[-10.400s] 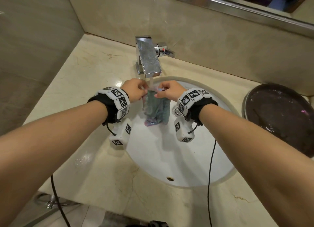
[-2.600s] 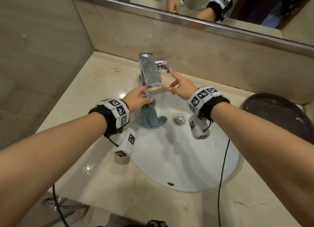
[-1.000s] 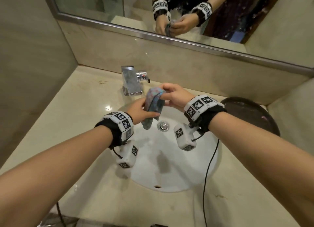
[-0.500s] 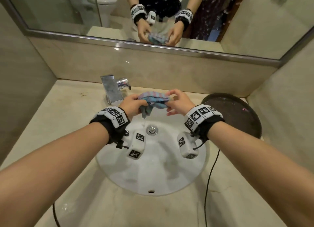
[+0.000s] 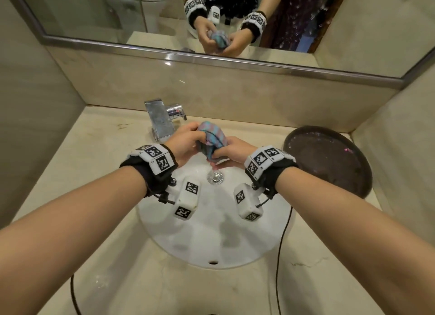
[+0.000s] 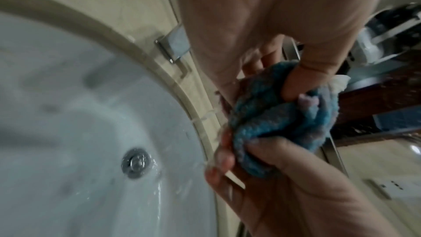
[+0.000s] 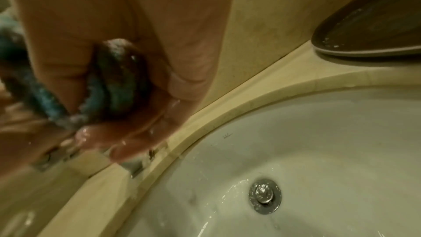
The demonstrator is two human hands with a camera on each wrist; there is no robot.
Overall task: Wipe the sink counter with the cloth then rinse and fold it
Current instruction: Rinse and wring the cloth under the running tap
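A nubby blue-and-pink terry cloth (image 5: 211, 139), wet and bunched into a twisted wad, is clamped between the left hand (image 5: 184, 141) and right hand (image 5: 234, 150), fingers curled round it. It hangs above the glossy white round sink (image 5: 211, 239), over the chrome drain (image 5: 215, 177), set in the veined beige marble tabletop (image 5: 94, 168).

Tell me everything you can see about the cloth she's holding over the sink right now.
The cloth is a small terry-looking rag, blue with pinkish-purple stripes and a dark stitched edge. It is bunched into a tight wad, not folded, and looks wet: water trickles below it toward the drain. It is held in the air above the back of the sink basin, near the faucet. The left hand and right hand both grip it.
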